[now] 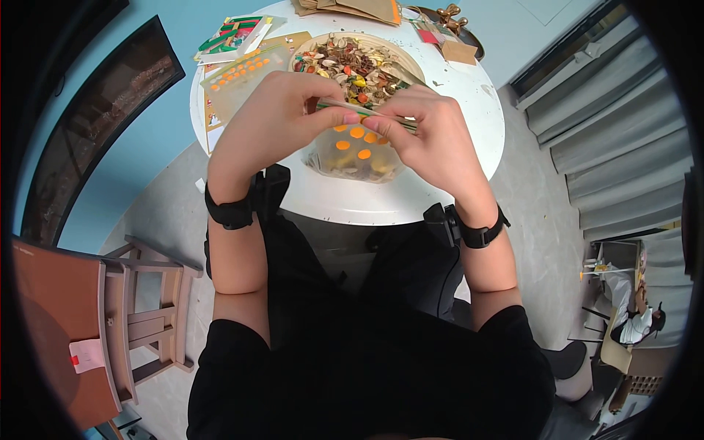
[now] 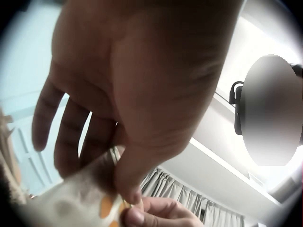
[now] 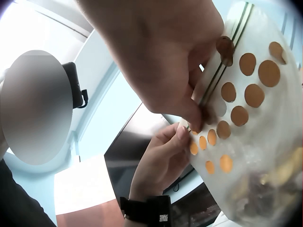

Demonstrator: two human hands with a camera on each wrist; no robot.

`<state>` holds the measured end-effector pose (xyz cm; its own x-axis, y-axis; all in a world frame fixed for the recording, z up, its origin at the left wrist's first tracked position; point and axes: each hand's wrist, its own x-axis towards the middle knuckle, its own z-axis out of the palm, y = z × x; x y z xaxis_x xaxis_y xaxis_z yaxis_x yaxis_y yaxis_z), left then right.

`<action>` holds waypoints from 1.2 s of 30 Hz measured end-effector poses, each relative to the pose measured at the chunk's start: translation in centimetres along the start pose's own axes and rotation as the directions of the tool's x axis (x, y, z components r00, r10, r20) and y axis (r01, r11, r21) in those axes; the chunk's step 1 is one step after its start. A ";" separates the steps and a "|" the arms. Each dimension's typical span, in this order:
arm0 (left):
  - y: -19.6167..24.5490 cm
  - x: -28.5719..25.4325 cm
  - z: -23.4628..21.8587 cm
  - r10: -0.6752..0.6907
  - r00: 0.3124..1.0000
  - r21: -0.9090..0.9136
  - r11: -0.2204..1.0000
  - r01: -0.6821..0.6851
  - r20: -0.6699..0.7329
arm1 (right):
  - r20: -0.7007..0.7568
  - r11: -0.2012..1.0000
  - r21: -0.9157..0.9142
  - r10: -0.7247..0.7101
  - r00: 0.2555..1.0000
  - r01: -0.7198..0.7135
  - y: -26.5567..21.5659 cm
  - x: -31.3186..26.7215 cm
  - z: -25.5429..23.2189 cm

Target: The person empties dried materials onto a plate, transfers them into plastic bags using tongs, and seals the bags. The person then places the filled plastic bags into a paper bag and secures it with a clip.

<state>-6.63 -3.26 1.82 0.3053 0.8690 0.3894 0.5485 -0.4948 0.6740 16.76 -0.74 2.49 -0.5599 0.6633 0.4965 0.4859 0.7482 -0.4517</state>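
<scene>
A frosted zip-lock bag (image 1: 348, 167) with orange dots hangs upright at the near side of the white round table. Darker and yellowish pieces (image 3: 258, 196) show through its lower part in the right wrist view. My left hand (image 1: 275, 117) pinches the green-striped zip edge between thumb and fingers. Close beside that thumb, my right hand (image 1: 436, 128) pinches the same edge, its thumb tip nearly meeting the left one. Just behind the bag lies a wide round tray (image 1: 400, 53) of mixed dried slices and colourful bits (image 1: 341, 59), partly hidden by the hands.
Left of the tray lies another orange-dotted bag (image 1: 249, 72), with a pack with green strips (image 1: 233, 38) beyond it. Brown paper bags (image 1: 352, 7) lie at the back, near a dark tray with brown figures (image 1: 451, 18). A wooden chair (image 1: 158, 315) stands at lower left.
</scene>
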 end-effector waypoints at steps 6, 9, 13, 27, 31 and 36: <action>-0.5 -0.2 -0.7 0.004 0.999 -0.013 1.000 -0.004 0.039 | 0.009 0.995 0.055 0.077 0.997 -0.077 -0.5 0.3 0.1; -0.3 -0.1 0.1 0.060 0.998 -0.083 0.995 -0.063 -0.029 | -0.022 0.999 0.044 0.019 1.000 -0.018 -1.0 0.6 -0.1; 0.1 0.0 0.6 0.063 0.998 -0.092 0.994 -0.063 -0.008 | -0.021 0.995 0.077 0.061 0.998 -0.059 -1.2 0.8 0.2; -2.6 -1.3 -1.6 0.119 0.972 -0.142 0.979 -0.149 -0.200 | 0.294 0.963 0.084 0.222 0.930 -0.256 -2.1 3.4 -1.6; -5.0 -0.8 -2.7 0.002 0.923 -0.309 0.942 -0.131 -0.385 | 0.284 0.971 0.042 0.213 0.935 -0.234 -1.7 9.2 -1.8; -10.5 -0.9 -6.2 -0.230 0.728 -0.376 0.926 -0.042 -0.646 | 0.263 0.986 -0.167 0.045 0.964 0.000 2.1 21.5 -3.2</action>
<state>-17.49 1.15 -1.71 -0.4067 0.7410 0.5344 0.2018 -0.4976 0.8436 7.89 15.10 14.53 -0.6943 0.6697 0.2633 0.5911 0.7395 -0.3221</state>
